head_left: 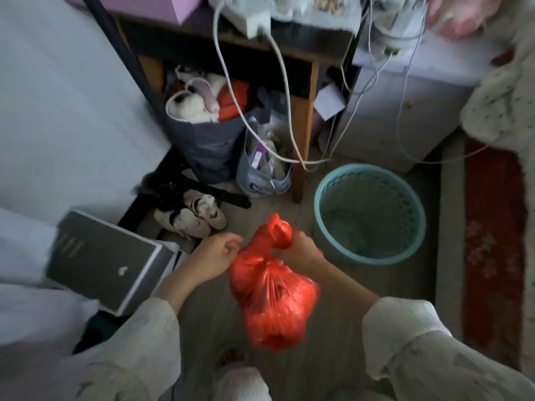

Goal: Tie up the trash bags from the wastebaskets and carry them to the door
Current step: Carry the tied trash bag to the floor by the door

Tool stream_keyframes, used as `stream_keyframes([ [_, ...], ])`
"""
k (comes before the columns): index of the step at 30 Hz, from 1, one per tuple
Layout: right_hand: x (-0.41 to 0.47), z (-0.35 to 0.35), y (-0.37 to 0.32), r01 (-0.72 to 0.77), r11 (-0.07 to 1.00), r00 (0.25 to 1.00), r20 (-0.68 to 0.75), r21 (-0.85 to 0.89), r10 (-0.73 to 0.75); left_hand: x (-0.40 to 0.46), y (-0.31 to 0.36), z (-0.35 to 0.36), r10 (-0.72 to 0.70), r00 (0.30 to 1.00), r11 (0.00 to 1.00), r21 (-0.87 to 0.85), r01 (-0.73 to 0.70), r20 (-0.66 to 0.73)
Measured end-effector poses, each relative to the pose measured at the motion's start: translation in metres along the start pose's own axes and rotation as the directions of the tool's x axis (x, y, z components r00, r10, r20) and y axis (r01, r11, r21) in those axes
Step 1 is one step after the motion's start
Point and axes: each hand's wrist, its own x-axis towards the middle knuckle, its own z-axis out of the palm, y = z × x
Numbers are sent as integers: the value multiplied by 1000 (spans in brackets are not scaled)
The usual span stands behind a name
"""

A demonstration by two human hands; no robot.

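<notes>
A full red plastic trash bag (272, 299) hangs above the floor in the lower middle of the view. Its neck is gathered and a knotted tuft sticks up above my right hand (301, 247), which grips the neck. My left hand (217, 254) is just left of the bag with fingers loosely curled, beside the plastic and holding nothing that I can see. A teal lattice wastebasket (370, 212) stands on the floor to the right, with no bag in it.
A wooden desk leg (304, 134) and dangling white cables (278, 82) are behind the bag. Dark and grey bags of stuff (208, 140) sit under the desk. Pink shoes (194, 218) and a dark box (107, 259) lie at the left, a red rug (492, 241) at the right.
</notes>
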Motion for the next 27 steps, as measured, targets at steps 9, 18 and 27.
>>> stream_keyframes([
  [9, -181, -153, -146, 112, 987, 988, 115, -115, -99, -129, 171, -175, -49, 988, 977, -213, 17, -149],
  [18, -304, -262, -223, 536, 801, 844, 200, -266, -498, -271, 283, -239, -60, 906, 967, -249, -52, -420],
  [27, -421, -243, -245, 755, 453, 656, 544, -475, -523, -438, 301, -206, -388, 774, 847, -524, 86, -500],
])
